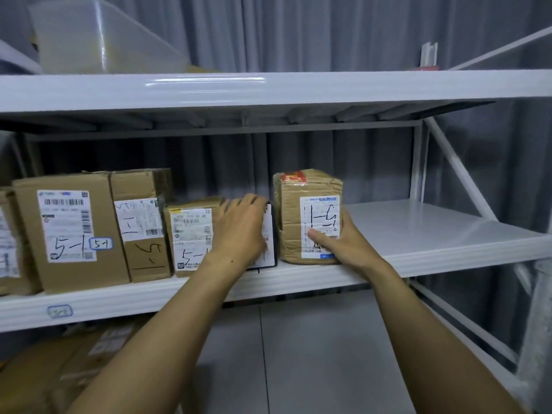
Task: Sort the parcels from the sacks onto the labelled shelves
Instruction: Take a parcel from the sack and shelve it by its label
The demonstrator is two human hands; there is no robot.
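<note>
A crumpled brown parcel (301,189) with a white label marked 5-1 stands on the white middle shelf (418,234). My right hand (340,237) grips its lower right corner, thumb on the label. My left hand (239,231) rests over a thin dark-edged parcel (268,231) that stands just left of the brown one; most of that parcel is hidden by the hand. Further left stands a row of cardboard boxes, among them a small box (191,231), a taller box (140,222) and a large box (68,228), all marked 5-1.
The shelf's front edge carries a small blue label (59,311). To the right of the brown parcel the shelf is bare. A translucent plastic bin (98,37) sits on the upper shelf (268,88). More cardboard boxes (59,369) lie below at the left.
</note>
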